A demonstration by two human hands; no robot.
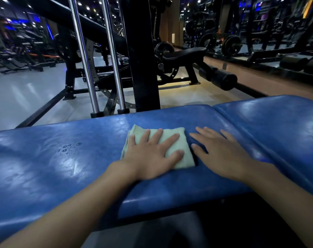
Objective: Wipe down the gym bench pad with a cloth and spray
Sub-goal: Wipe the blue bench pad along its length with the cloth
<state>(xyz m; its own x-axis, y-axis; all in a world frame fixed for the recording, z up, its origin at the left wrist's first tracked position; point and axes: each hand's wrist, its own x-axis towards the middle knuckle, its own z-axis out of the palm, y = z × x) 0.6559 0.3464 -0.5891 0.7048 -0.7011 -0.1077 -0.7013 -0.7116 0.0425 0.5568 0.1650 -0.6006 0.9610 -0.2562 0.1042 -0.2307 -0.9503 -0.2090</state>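
Note:
A blue gym bench pad point(62, 167) stretches across the view, with a second blue pad section point(277, 122) joined at the right by a seam. A folded pale green cloth point(177, 154) lies flat on the pad near its middle. My left hand point(152, 154) presses on the cloth with fingers spread straight. Just right of the cloth, my right hand point(222, 154) rests flat on the bare pad with straight fingers. A patch of small spray droplets point(69, 147) sits on the pad to the left of the cloth. No spray bottle is in view.
Behind the bench stand a black machine upright point(143, 68) and two chrome guide rods point(98, 68). A black padded bench point(184, 52) and a foam roller pad point(223, 79) lie further back on the glossy floor. Weight plates and more machines fill the dim background.

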